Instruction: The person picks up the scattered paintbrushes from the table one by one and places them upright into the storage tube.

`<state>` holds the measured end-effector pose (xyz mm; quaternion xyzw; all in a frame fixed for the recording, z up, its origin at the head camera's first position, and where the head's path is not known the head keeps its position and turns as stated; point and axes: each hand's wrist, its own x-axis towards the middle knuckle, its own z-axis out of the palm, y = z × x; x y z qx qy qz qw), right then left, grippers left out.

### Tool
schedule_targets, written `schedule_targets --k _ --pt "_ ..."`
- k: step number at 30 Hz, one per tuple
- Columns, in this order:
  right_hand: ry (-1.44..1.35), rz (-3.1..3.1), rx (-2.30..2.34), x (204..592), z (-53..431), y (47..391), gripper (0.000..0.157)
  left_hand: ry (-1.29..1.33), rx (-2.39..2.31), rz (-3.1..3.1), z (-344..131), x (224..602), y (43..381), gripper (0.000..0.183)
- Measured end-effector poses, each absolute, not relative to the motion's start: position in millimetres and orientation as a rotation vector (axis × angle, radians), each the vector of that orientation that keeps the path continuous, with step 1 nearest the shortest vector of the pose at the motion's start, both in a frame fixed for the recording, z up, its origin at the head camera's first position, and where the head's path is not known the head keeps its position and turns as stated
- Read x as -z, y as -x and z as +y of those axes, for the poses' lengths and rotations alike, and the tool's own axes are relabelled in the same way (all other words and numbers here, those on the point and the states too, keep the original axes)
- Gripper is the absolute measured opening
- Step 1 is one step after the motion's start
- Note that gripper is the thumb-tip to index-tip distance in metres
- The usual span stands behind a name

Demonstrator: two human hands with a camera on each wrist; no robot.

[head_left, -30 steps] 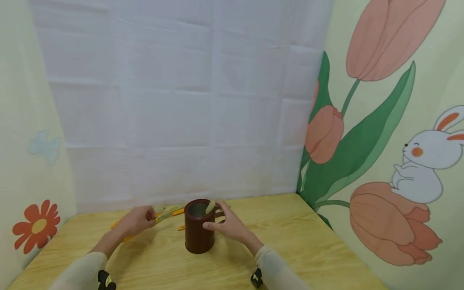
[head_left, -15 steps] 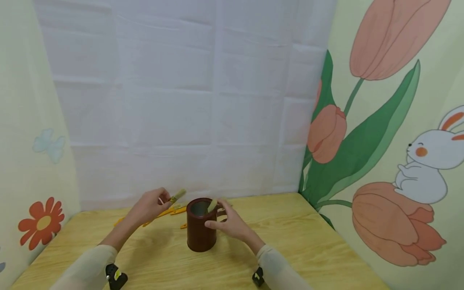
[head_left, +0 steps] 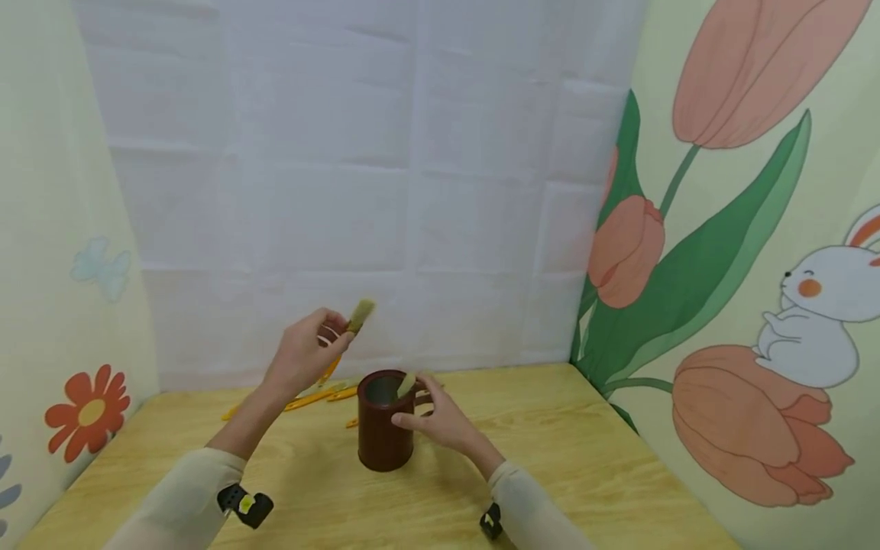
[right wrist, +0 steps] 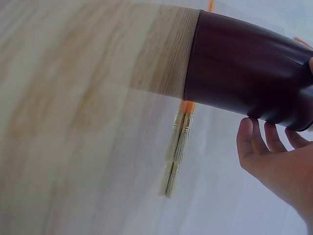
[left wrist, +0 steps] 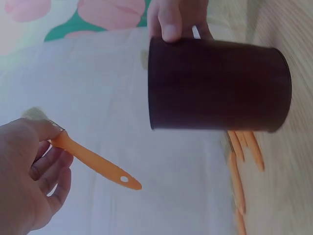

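Observation:
My left hand [head_left: 302, 355] pinches a paintbrush [left wrist: 100, 162] near its metal band, above the table and left of the mug. The bristles point up and the orange handle slants down, as the head and left wrist views show. A dark brown mug [head_left: 386, 439] stands upright on the table. My right hand [head_left: 443, 418] holds it at the handle side, thumb on the near wall and fingers up by the rim. Inside the mug stands another brush [head_left: 407, 384], its pale bristles showing above the rim.
Several orange-handled brushes [head_left: 312, 398] lie on the wood-patterned table [head_left: 550, 451] behind and left of the mug. Part of them is hidden by the mug and left hand. A white sheet [head_left: 289, 214] hangs at the back, and a flower-printed curtain [head_left: 729, 428] borders the right.
My left hand has lifted the paintbrush from the table, up and to the right, and its bristles have turned upward. The right hand stays on the mug.

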<state>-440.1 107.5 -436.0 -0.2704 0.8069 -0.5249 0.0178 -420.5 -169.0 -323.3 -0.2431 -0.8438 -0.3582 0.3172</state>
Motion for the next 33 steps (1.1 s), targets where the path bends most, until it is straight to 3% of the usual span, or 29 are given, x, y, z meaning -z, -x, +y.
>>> schedule_targets --k 16,33 --pt "0.85 2.488 1.65 434 109 440 0.093 0.846 1.005 -2.013 -122 331 410 0.021" --pt "0.848 2.497 1.647 436 108 441 0.094 0.79 1.121 -2.156 -126 370 424 0.019"
